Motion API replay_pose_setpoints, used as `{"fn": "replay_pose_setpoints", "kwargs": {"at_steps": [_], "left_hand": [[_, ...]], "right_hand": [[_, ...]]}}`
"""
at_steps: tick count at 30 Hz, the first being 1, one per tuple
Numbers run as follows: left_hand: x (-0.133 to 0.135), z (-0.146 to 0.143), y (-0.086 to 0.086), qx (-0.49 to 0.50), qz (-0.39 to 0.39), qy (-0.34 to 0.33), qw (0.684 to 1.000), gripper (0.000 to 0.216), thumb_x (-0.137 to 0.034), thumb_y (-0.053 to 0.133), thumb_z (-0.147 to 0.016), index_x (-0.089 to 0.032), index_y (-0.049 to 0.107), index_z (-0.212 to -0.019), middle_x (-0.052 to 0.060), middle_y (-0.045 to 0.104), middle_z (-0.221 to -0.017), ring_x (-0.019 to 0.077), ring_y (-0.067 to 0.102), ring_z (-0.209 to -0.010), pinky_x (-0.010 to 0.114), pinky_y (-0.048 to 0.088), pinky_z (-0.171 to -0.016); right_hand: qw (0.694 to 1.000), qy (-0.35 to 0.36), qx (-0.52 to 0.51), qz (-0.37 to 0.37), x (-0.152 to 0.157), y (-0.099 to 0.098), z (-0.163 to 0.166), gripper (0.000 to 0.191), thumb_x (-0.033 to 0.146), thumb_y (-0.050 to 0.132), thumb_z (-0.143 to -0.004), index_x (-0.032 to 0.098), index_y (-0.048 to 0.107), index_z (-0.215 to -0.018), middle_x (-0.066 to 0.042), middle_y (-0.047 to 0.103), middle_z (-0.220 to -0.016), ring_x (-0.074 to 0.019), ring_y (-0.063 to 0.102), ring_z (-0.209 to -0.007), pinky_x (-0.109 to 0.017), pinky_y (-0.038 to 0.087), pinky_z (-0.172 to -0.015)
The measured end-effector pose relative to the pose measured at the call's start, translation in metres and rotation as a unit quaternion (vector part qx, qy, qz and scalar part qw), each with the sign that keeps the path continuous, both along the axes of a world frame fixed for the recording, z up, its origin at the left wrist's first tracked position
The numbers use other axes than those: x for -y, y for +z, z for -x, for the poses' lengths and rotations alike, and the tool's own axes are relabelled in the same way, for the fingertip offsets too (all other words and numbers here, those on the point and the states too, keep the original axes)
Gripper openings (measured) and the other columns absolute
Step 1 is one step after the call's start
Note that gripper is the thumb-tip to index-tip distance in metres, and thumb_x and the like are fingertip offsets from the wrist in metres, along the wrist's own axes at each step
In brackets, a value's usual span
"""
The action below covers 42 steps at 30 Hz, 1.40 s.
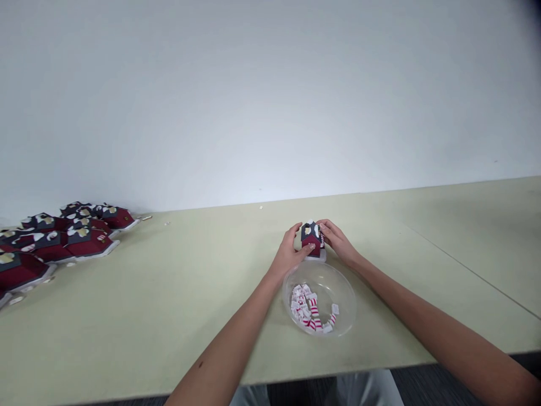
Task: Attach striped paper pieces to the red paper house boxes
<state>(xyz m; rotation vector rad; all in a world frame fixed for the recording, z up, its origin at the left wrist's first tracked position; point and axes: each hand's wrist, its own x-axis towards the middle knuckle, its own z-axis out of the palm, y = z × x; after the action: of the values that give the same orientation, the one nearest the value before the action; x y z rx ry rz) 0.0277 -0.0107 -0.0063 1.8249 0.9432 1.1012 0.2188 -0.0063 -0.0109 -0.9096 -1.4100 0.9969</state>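
Note:
A small model house [311, 246] with dark red walls, a dark roof and white snow-like patches stands on a white base on the table. My left hand [290, 254] is closed around its left side, the thumb pressed across the red front wall. On the other side my right hand [335, 239] has its fingers against the upper right of the house, near a red-and-white striped piece. Just in front of the house sits a clear round plastic bowl [350, 307]. Inside it lie several small white pieces [300, 301] and red-and-white striped pieces [315, 316].
Several similar red model houses [88, 241] with dark, snowy roofs are grouped at the far left of the pale table [190, 293]. Small pale scraps [71, 264] lie beside them. A white wall [270, 101] rises behind the table, and a seam [473, 270] crosses the tabletop at right.

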Motion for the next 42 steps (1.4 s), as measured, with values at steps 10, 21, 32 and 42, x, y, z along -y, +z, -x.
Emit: {"fn": "replay_pose_setpoints", "kwargs": {"at_steps": [10,21,32,42], "left_hand": [[0.005,0.001,0.006,-0.012,-0.027,-0.006,1.000,0.078,-0.048,0.067,-0.086,-0.026,0.034,-0.153,0.013,0.035,-0.157,0.0315,0.037,-0.141,0.040,0.050,-0.098],[0.008,0.002,0.012,-0.023,-0.018,-0.017,0.999,0.079,-0.047,0.066,-0.087,-0.029,0.029,-0.155,0.010,0.028,-0.162,0.0322,0.037,-0.142,0.045,0.045,-0.106],[0.002,0.000,0.007,-0.004,-0.045,-0.036,0.998,0.081,-0.045,0.067,-0.086,-0.028,0.029,-0.155,0.011,0.028,-0.161,0.0310,0.037,-0.143,0.046,0.035,-0.116],[-0.001,-0.001,0.005,-0.008,-0.059,-0.027,0.998,0.080,-0.042,0.068,-0.085,-0.026,0.029,-0.154,0.012,0.031,-0.159,0.0299,0.037,-0.142,0.047,0.032,-0.117]], "right_hand": [[1.000,-0.004,0.008,0.009,-0.003,0.000,0.002,0.044,0.063,0.054,-0.090,0.025,0.063,-0.112,-0.004,0.066,-0.105,-0.0207,0.060,-0.095,-0.033,0.050,-0.087],[1.000,-0.012,0.005,-0.001,-0.006,-0.003,0.004,0.043,0.062,0.054,-0.091,0.025,0.064,-0.110,-0.003,0.067,-0.105,-0.0203,0.061,-0.096,-0.033,0.049,-0.088],[1.000,-0.024,0.017,0.000,-0.006,-0.003,0.006,0.043,0.062,0.055,-0.090,0.023,0.068,-0.103,-0.003,0.069,-0.100,-0.0206,0.062,-0.095,-0.033,0.050,-0.089],[1.000,-0.008,-0.004,0.004,-0.006,-0.004,0.006,0.040,0.059,0.056,-0.091,0.024,0.069,-0.104,-0.003,0.070,-0.104,-0.0213,0.063,-0.100,-0.034,0.049,-0.094]]}}
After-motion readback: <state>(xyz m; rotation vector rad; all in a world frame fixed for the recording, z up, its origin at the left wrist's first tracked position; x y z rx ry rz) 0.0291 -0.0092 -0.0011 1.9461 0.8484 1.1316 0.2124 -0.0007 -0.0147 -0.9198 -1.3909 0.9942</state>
